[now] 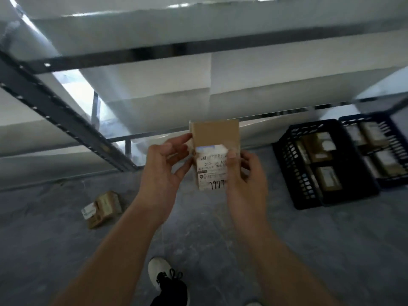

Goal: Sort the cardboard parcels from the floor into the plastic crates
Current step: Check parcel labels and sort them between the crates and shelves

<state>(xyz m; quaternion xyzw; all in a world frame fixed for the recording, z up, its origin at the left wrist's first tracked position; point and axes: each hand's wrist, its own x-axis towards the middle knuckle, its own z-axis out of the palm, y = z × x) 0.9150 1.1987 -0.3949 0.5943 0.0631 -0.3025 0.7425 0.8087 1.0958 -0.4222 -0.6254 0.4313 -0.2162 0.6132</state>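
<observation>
I hold a small cardboard parcel [215, 138] upright in front of me, its white shipping label facing the camera. My left hand [164, 166] pinches its left edge with fingers and thumb. My right hand [245, 175] grips its right side, the thumb lying on the label. Another cardboard parcel [102, 208] with a white label lies on the grey floor to the lower left. Two dark plastic crates stand on the floor at the right: the nearer crate [287, 173] and the farther crate [395, 155], both with several parcels inside.
A dark metal shelving rack [66, 115] with white boards rises across the back and left. My white and black shoe [164, 277] stands on the grey concrete floor [309, 250] below my arms.
</observation>
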